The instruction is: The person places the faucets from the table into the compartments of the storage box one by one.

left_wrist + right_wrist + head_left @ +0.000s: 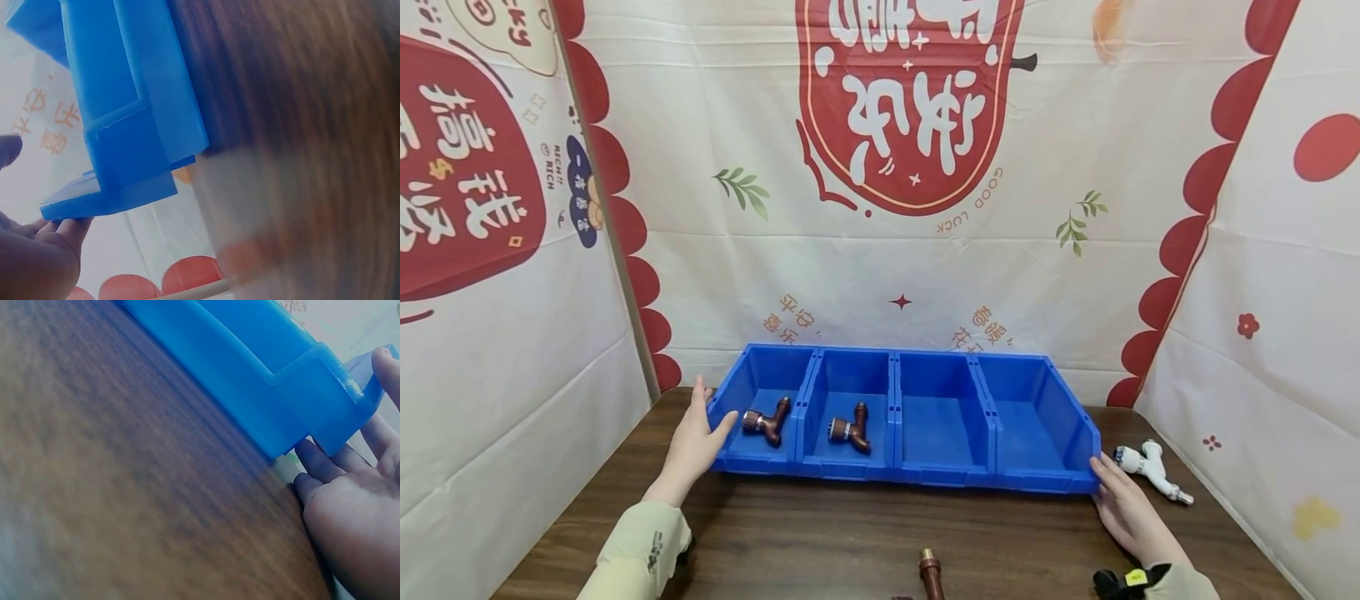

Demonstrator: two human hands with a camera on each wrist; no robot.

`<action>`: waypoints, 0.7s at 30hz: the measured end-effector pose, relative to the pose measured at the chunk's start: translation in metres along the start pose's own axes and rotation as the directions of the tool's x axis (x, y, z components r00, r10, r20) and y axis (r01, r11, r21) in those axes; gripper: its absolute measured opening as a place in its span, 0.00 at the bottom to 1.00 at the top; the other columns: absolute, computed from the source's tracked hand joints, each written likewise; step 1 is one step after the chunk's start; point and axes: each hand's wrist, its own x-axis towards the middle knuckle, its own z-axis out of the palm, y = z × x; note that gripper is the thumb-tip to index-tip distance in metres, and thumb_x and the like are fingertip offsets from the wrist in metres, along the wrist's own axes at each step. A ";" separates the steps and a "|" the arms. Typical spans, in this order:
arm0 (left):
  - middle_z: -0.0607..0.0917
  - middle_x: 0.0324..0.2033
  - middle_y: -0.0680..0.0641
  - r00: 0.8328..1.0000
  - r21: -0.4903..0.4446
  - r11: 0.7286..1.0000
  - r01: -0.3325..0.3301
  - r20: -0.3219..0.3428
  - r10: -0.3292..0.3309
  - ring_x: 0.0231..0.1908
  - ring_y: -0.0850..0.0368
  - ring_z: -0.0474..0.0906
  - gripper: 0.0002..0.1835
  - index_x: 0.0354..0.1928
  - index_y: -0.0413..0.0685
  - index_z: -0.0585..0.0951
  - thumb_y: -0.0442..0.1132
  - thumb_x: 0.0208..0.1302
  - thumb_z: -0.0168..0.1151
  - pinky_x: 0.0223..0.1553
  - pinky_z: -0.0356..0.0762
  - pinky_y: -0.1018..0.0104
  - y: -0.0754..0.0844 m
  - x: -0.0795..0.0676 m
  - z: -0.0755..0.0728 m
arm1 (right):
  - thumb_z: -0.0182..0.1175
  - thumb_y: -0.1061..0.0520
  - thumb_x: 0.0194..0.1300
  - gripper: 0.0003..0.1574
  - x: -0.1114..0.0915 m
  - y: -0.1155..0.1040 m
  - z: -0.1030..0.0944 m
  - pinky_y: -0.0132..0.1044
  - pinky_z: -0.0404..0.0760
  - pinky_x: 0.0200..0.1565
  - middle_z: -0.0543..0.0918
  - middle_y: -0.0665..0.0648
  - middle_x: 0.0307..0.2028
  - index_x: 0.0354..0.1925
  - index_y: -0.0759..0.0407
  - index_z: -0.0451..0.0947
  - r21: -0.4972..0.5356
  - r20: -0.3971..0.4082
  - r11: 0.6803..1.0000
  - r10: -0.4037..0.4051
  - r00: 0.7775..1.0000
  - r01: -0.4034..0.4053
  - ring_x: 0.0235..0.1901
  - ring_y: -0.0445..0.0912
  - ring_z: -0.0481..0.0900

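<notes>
A long blue storage bin [943, 433] with several compartments is at the back of the table. My left hand [692, 446] touches its left end, fingers along the outer wall and thumb beside the front edge. At the opposite end, my right hand [1127, 512] lies with extended fingers against the side wall. The right wrist view shows those fingers [322, 464] at the bin's lower corner. One brown tap [769, 422] lies in the leftmost compartment; another brown tap [852, 429] is in the compartment beside it. The two compartments on the right hold nothing.
A white tap [1153, 471] lies on the wooden table [820, 533] just right of the bin. Part of another brown tap [931, 573] shows at the bottom frame edge. Behind the bin hangs a printed cloth [880, 267], with more cloth at both sides.
</notes>
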 end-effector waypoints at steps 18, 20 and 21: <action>0.62 0.65 0.25 0.991 -0.022 0.993 0.119 0.070 -0.117 0.63 0.28 0.60 0.33 0.73 0.32 0.50 0.36 0.73 0.50 0.62 0.58 0.36 -0.015 -0.001 0.003 | 0.44 0.46 0.77 0.53 -0.001 -0.003 0.002 0.46 0.21 0.67 0.15 0.57 0.70 0.70 0.57 0.13 -0.002 -0.022 1.000 0.017 1.000 -0.017 0.68 0.49 0.14; 0.64 0.63 0.23 0.987 -0.035 0.989 0.141 0.078 -0.138 0.62 0.27 0.63 0.31 0.72 0.32 0.53 0.36 0.73 0.49 0.60 0.60 0.36 -0.017 -0.001 0.003 | 0.44 0.46 0.77 0.53 -0.001 -0.003 0.002 0.46 0.21 0.67 0.15 0.57 0.70 0.70 0.58 0.12 -0.001 -0.022 1.000 0.019 1.000 -0.019 0.68 0.50 0.14; 0.65 0.62 0.23 0.986 -0.042 0.988 0.149 0.084 -0.145 0.61 0.26 0.63 0.30 0.71 0.32 0.54 0.36 0.73 0.49 0.60 0.60 0.35 -0.018 -0.001 0.003 | 0.44 0.46 0.77 0.53 0.000 -0.003 0.002 0.46 0.21 0.67 0.15 0.57 0.70 0.70 0.57 0.12 0.001 -0.021 1.000 0.020 1.000 -0.020 0.68 0.49 0.14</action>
